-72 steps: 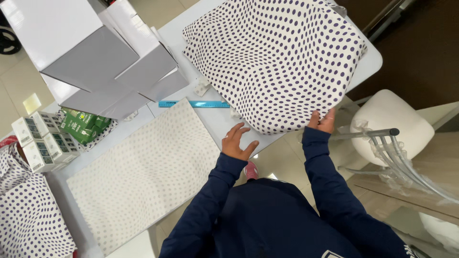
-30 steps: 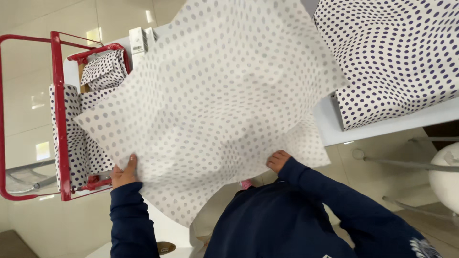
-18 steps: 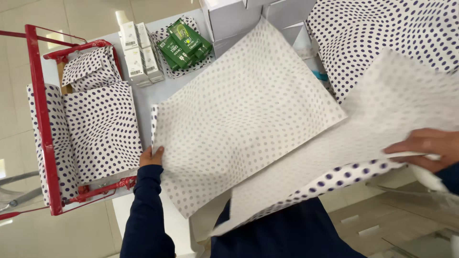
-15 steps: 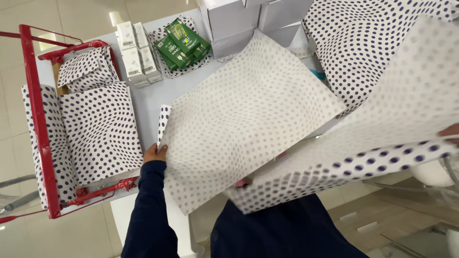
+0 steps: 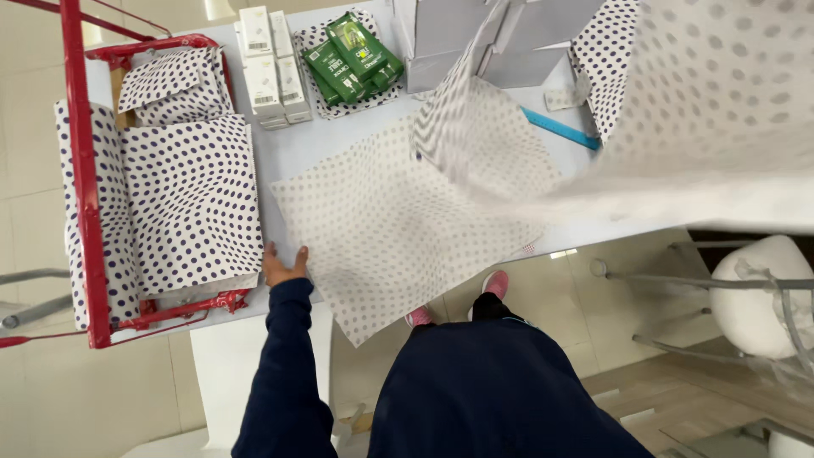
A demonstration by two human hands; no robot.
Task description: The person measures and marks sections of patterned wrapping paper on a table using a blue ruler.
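My left hand [image 5: 282, 265] is nearest, lying flat with fingers spread on the white table [image 5: 335, 140], its fingertips pressing the near-left edge of the dotted sheet [image 5: 398, 229]. That sheet is spread pale side up just ahead and to the right of the hand, and its near corner hangs over the table edge toward my pink shoes [image 5: 496, 284]. My right hand is out of view, so I cannot tell whether it grips anything. Up and far to the right of the left hand, a second dotted sheet [image 5: 704, 110] sweeps through the air, blurred, well above the flat one.

I judge the step in hand to be laying out and separating sheets: one is pinned flat while the other is lifted clear. The next move seems to call for keeping the left palm firm so the flat sheet does not slide, and for squaring it back onto the table.

Just left of the hand a red cart [image 5: 85, 195] carries dotted wrapped bundles [image 5: 191, 199]. Farther ahead stand white small boxes [image 5: 270, 68], green packets [image 5: 352, 55], grey cartons [image 5: 475, 34] and a blue ruler [image 5: 560, 129].
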